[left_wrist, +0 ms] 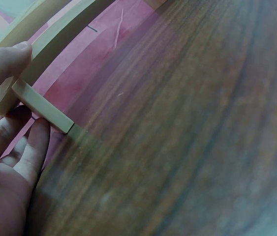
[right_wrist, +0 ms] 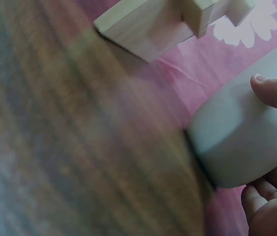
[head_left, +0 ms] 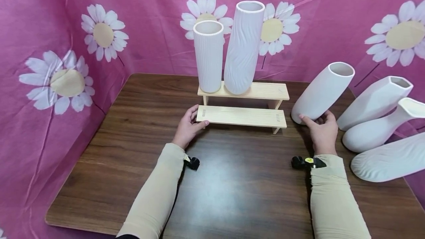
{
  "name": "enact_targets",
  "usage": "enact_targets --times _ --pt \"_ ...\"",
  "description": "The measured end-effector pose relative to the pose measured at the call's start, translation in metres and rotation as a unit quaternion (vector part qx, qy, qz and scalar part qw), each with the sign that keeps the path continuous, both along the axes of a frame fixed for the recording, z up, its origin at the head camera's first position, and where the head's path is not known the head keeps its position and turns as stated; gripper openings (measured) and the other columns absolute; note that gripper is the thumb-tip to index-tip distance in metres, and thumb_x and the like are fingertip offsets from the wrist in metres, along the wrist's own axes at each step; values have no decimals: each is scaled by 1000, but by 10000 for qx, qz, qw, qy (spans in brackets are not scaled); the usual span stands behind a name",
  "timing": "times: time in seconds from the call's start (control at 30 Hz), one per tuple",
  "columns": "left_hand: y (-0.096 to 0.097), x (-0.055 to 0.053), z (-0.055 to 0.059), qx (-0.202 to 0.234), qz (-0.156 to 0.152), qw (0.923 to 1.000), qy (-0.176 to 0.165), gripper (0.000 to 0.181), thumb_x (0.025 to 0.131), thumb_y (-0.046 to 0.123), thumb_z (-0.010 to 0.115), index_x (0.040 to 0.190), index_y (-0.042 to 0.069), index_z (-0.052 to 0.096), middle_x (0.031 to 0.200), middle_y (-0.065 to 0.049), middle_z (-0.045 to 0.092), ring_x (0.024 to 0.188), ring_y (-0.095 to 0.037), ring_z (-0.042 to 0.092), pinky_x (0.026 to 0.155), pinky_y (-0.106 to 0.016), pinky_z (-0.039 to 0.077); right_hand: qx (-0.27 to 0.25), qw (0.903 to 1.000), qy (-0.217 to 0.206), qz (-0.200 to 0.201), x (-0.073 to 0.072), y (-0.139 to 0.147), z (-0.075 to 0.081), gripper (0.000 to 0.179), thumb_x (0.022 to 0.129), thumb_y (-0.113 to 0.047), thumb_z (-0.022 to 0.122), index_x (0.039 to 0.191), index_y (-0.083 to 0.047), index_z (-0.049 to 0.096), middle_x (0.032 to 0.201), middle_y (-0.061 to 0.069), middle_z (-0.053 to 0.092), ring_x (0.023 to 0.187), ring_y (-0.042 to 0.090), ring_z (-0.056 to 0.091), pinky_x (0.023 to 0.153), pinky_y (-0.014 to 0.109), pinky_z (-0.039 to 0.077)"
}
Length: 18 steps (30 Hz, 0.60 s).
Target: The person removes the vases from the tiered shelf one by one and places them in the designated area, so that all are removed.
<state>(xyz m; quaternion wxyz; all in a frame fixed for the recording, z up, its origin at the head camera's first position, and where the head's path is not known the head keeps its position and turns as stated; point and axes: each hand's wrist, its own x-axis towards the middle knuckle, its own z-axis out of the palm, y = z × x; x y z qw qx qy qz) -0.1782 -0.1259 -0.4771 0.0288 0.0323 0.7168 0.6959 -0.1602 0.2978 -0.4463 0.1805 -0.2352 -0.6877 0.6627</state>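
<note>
My left hand (head_left: pixel 186 128) holds the left end of the front wooden riser (head_left: pixel 241 116), thumb on the front edge. In the left wrist view, the fingers (left_wrist: pixel 39 142) curl under its board beside the short leg (left_wrist: pixel 45 107). My right hand (head_left: pixel 322 132) grips a smooth white vase (head_left: pixel 323 92) low down, near its base, which is at the tabletop. Its thumb (right_wrist: pixel 276 93) lies across the vase's side in the right wrist view. A ribbed white vase (head_left: pixel 209 60) and a taller wavy-patterned vase (head_left: pixel 245 49) stand on the rear wooden riser (head_left: pixel 265 90).
Three more white vases stand at the right: a faceted one (head_left: pixel 373 104), a narrow-necked one (head_left: pixel 370 134) and a wavy-textured one (head_left: pixel 388 161). Pink cloth (head_left: pixel 156 36) with daisies hangs behind the brown wooden table (head_left: pixel 132 150).
</note>
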Motion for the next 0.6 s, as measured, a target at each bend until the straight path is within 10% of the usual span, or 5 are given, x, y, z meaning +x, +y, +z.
enact_targets --times 0.6 --pt "0 1 3 74 0 10000 -58 80 86 0 78 153 3 35 146 -14 54 121 -28 57 87 -21 52 -858 9908 1027 -176 7 -4 42 76 74 13 82 140 -7 51 138 5 54 133 15 48 107 16 38"
